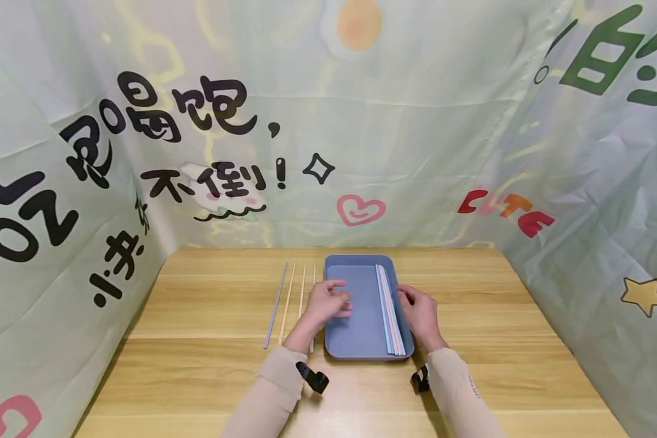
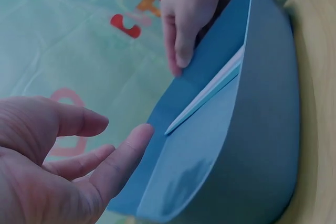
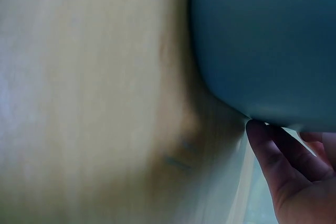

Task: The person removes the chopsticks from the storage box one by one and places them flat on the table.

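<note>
A blue-grey rectangular tray [image 1: 356,334] stands on the table, with several pastel blue, pink and white chopsticks [image 1: 390,310] lying lengthwise along its right side. My left hand [image 1: 328,302] hovers over the tray's left rim, fingers apart and nothing between them. At the right rim is my right hand [image 1: 421,311]. Its fingertips [image 3: 257,129] meet the edge of the tray's outer wall [image 3: 262,51] in the right wrist view, with no chopstick showing in them. To the left of the tray lie a blue chopstick [image 1: 275,307] and several pale yellow chopsticks [image 1: 288,292], partly hidden by my left hand and forearm.
The wooden table [image 1: 208,304] extends on both sides of the tray. A printed curtain [image 1: 285,231] with lettering and drawings encloses it at the back and sides. Black cameras [image 1: 313,378] are strapped on both wrists.
</note>
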`<state>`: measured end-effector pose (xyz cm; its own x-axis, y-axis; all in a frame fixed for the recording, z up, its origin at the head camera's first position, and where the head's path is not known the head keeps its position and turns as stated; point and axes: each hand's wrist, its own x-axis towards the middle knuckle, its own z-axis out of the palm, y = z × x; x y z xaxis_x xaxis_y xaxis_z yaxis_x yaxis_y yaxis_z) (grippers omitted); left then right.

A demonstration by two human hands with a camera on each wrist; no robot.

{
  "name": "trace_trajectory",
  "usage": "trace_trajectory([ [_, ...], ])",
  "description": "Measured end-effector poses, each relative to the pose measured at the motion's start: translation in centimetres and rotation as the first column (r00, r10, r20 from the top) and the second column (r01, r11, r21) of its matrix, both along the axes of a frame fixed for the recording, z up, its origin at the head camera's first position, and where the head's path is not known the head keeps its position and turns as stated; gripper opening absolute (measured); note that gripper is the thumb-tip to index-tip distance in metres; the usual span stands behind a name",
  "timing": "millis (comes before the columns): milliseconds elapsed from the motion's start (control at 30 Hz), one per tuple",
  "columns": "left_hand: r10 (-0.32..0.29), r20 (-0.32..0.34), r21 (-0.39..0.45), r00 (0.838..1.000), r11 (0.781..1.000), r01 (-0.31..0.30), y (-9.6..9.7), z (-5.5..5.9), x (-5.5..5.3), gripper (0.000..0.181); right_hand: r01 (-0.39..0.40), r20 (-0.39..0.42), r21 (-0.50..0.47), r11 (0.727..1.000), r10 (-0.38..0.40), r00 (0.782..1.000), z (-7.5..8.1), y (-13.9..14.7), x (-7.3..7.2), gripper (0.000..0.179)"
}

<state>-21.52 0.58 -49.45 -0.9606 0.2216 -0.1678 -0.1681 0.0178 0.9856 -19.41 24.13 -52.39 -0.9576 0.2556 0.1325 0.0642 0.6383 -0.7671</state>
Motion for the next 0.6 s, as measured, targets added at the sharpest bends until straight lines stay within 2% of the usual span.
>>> trace_trajectory([
  [300, -0.024, 0.032, -0.018, 0.999, 1.000, 0.025, 2.8, -0.3, 0.5, 0.045, 0.005, 0.008, -0.011, 1.000, -0.005, 1.000, 0.0, 0.1, 0.0, 0.031],
  [600, -0.024, 0.077, -0.053, 0.997, 0.998, 0.029, 4.6, -1.0, 0.9, 0.040, 0.004, 0.004, -0.002, 1.000, -0.004, 1.000, 0.0, 0.1, 0.1, 0.031],
])
